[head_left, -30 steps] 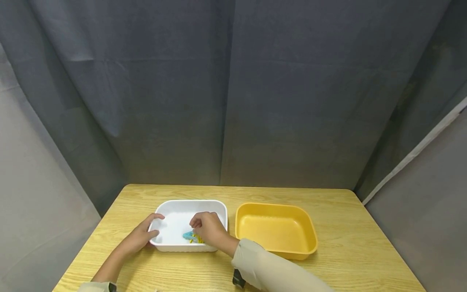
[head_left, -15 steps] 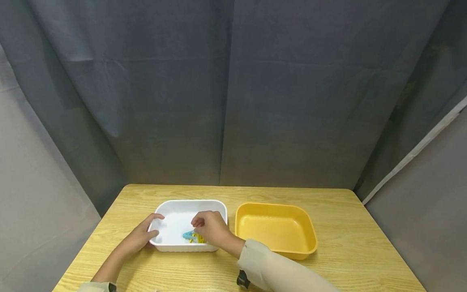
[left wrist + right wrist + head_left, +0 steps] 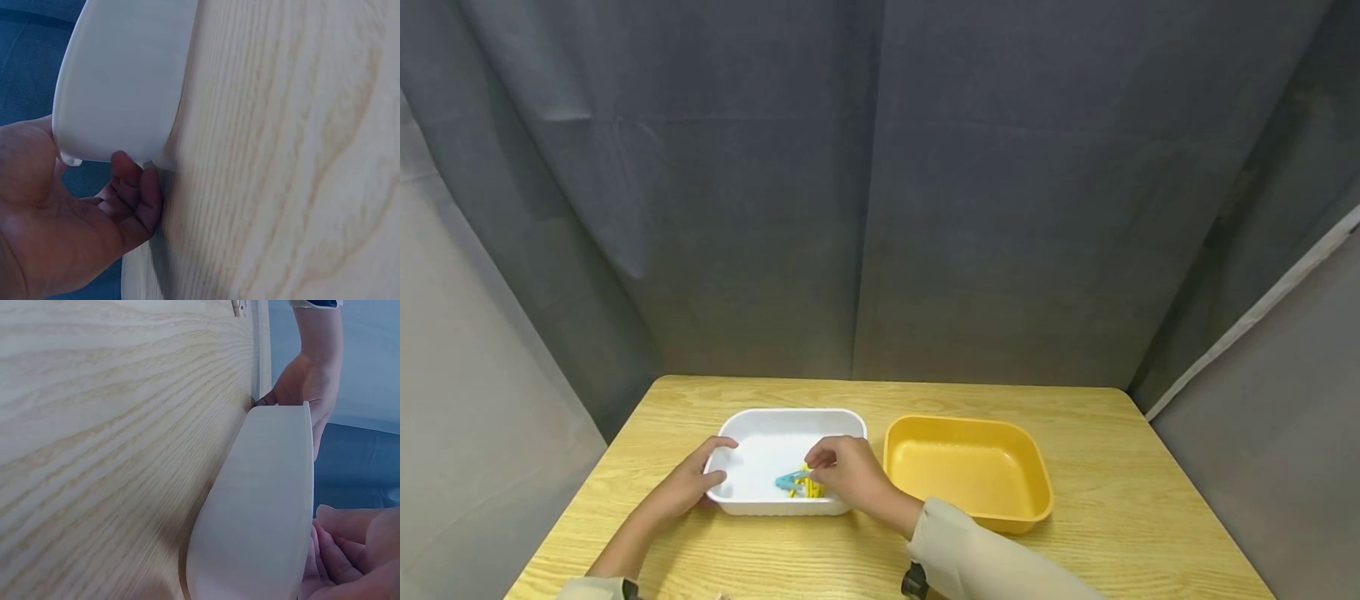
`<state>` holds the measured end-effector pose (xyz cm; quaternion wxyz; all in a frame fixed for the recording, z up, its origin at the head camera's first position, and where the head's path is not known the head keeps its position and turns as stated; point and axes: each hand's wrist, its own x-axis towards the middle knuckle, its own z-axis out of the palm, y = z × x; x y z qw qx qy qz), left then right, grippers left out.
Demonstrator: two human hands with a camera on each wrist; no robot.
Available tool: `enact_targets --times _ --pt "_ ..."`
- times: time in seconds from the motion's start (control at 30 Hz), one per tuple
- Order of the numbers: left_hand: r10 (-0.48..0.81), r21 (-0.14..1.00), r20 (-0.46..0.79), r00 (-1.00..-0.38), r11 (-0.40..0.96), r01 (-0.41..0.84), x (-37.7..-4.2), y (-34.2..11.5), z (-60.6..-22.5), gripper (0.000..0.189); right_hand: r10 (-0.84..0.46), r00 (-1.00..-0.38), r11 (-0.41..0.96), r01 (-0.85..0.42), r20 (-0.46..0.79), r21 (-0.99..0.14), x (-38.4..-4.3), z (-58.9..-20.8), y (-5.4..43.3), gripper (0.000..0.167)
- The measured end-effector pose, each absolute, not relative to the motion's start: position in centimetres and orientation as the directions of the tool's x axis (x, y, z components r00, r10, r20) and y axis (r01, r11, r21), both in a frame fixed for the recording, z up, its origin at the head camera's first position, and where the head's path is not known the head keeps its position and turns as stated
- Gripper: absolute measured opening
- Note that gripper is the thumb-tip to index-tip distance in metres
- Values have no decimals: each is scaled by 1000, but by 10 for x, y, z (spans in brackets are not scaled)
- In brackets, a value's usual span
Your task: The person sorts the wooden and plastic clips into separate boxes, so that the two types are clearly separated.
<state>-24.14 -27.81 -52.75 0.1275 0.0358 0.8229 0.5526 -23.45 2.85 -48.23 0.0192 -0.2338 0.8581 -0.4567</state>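
Note:
My left hand point(image 3: 679, 492) grips the left end of the white bin point(image 3: 760, 505), thumb and index finger over the rim. In the left wrist view its other fingers point(image 3: 150, 194) curl by the bin's outer wall. My right hand point(image 3: 853, 475) reaches into the right side of the bin, its thumb and fingers bent close together. Right at its fingertips lie a light blue clip point(image 3: 788, 482), which looks like a clothespin, and a small cluster of yellow pieces point(image 3: 814, 488). I cannot tell whether a piece is pinched. In the right wrist view the bin wall hides the fingertips.
A yellow bin point(image 3: 970, 475) stands right of the white one, with a narrow gap between them. Both are on a wooden table point(image 3: 1120, 500). Grey curtains point(image 3: 775, 208) hang behind and on both sides. A small pale thing point(image 3: 722, 596) shows at the bottom edge.
My right hand has shifted slightly right inside the white bin, uncovering more of the yellow pieces and the blue clip. My left hand has stayed on the rim.

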Motion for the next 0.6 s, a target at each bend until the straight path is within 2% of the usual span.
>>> enact_targets --times 0.6 --pt "188 901 -151 -971 430 -57 -241 -278 -527 49 -422 -890 423 -362 172 -831 -218 -484 51 11"
